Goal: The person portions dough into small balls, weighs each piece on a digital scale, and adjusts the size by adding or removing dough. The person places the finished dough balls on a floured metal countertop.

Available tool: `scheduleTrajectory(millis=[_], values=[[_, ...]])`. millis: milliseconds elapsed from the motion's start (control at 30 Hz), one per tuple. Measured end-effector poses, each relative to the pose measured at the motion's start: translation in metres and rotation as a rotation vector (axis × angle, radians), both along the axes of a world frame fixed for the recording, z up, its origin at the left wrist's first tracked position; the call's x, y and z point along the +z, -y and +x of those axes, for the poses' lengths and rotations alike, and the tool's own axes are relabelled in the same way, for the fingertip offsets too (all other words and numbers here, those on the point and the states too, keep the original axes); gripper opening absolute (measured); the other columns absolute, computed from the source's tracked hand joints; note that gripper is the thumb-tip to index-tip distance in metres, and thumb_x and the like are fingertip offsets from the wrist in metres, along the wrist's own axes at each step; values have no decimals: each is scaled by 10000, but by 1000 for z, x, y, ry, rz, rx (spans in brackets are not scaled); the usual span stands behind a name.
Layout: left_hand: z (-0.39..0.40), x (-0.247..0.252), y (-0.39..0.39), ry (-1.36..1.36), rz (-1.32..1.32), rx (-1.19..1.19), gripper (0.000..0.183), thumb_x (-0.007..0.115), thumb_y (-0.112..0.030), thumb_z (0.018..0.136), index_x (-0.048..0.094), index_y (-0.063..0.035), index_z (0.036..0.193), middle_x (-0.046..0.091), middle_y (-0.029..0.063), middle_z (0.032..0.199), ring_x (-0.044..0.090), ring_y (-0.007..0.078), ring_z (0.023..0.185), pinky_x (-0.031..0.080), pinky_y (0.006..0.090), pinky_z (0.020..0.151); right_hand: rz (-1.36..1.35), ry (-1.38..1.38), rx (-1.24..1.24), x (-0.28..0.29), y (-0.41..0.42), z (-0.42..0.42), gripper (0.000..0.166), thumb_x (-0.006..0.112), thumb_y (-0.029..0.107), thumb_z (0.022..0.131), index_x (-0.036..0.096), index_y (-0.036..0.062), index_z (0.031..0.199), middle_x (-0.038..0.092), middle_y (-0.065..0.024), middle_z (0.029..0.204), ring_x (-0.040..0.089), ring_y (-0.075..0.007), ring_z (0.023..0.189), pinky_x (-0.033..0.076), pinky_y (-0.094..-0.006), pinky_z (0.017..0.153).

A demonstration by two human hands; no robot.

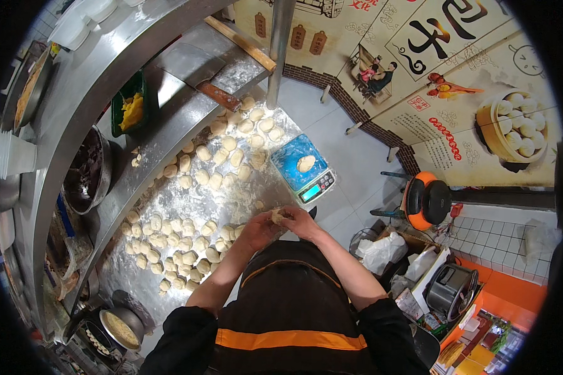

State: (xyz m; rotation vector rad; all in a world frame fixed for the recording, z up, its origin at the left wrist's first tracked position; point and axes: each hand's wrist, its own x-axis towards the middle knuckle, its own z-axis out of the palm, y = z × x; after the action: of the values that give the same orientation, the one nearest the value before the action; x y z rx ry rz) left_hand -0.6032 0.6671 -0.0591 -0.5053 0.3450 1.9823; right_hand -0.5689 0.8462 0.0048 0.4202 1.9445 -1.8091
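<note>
Both my hands meet in front of my apron at the edge of a floured steel worktop [164,206]. A small lump of dough [277,216] is pinched between the fingers of my left hand [260,229] and my right hand [302,222]. Just beyond them stands a digital kitchen scale [288,164] with a blue platform and a lit display. One dough piece [306,163] lies on it. Many dough pieces [183,243] cover the worktop to the left of my hands, and another group [230,157] lies farther off, beside the scale.
A steel shelf [169,136] overhangs the worktop. It carries a cleaver with a wooden handle [219,96], a rolling pin [241,43], a green tub [116,110] with yellow filling and a bowl [104,185] of dark filling. A steel post [279,56] rises by the scale.
</note>
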Motion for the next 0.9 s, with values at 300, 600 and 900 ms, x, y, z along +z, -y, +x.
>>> scheduleTrajectory(millis=[300,600,900], values=[[4,-2,-4,59,-72,38,356,446,-159,1012,490,11,1322,601,127,1237,602,242,1115,493,387,998,285,-95,70,13,8,3,312,652,192,879,571,22,1128,678,-138,980,652,-271,901,505,-379,809],[5,16,-4,-186,-123,-38,388,473,-271,1016,520,-38,1323,599,88,1250,590,214,1129,478,387,993,316,-104,-33,8,7,5,319,651,227,861,541,30,1085,645,-206,986,632,-362,941,493,-424,799],[6,21,-3,-521,-335,-101,349,538,-162,990,540,-6,1302,624,52,1201,602,157,1064,493,304,914,401,-45,-114,-11,11,10,397,748,258,787,594,14,1060,657,-146,843,637,-237,776,504,-351,703]])
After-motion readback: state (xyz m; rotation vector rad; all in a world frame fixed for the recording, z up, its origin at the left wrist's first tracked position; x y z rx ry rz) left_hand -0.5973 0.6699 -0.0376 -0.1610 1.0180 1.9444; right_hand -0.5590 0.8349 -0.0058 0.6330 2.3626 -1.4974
